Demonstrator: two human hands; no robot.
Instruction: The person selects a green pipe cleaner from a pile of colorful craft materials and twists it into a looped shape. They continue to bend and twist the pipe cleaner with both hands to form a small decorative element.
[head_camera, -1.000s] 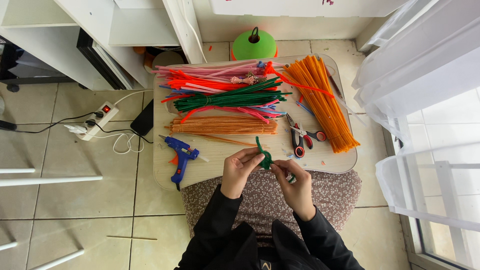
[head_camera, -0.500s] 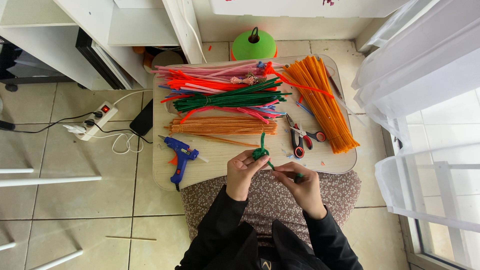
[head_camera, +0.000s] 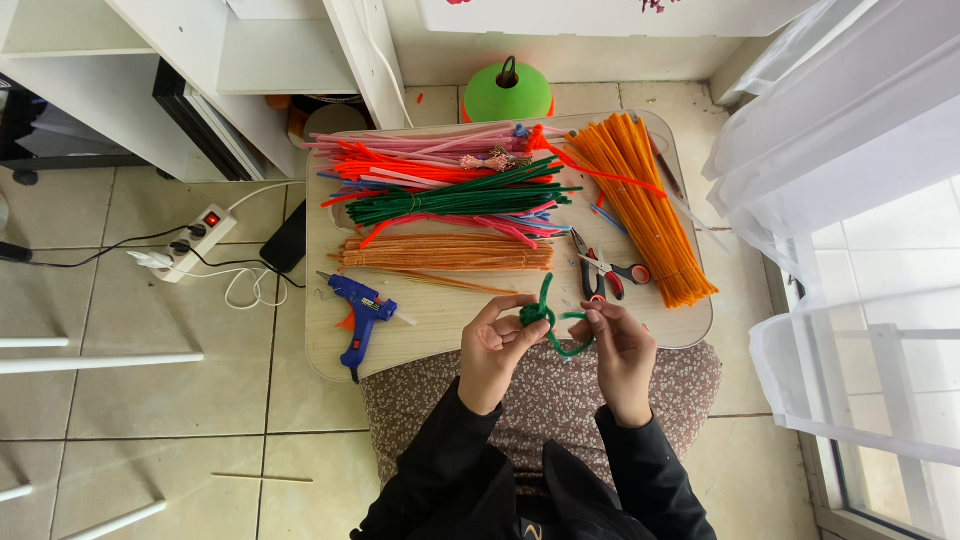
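My left hand (head_camera: 492, 345) pinches a twisted knot of green pipe cleaner (head_camera: 545, 318) over the near edge of a small wooden lap table (head_camera: 420, 325). My right hand (head_camera: 620, 345) grips the free end of the same green pipe cleaner, which curves in a loop below the knot. On the table lie bundles of pipe cleaners: orange ones (head_camera: 640, 205) at the right, green ones (head_camera: 455, 203), red and pink ones (head_camera: 400, 160), and tan ones (head_camera: 445, 253).
A blue hot glue gun (head_camera: 358, 312) lies at the table's left. Red-handled scissors and pliers (head_camera: 605, 272) sit by the orange bundle. A green dome-shaped object (head_camera: 508, 92) stands behind the table. A white power strip (head_camera: 195, 240) lies on the tiled floor at left; white curtains (head_camera: 850, 200) hang at right.
Both hands have shifted slightly to the right, and the green pipe cleaner's free end now bends into a loop between them.
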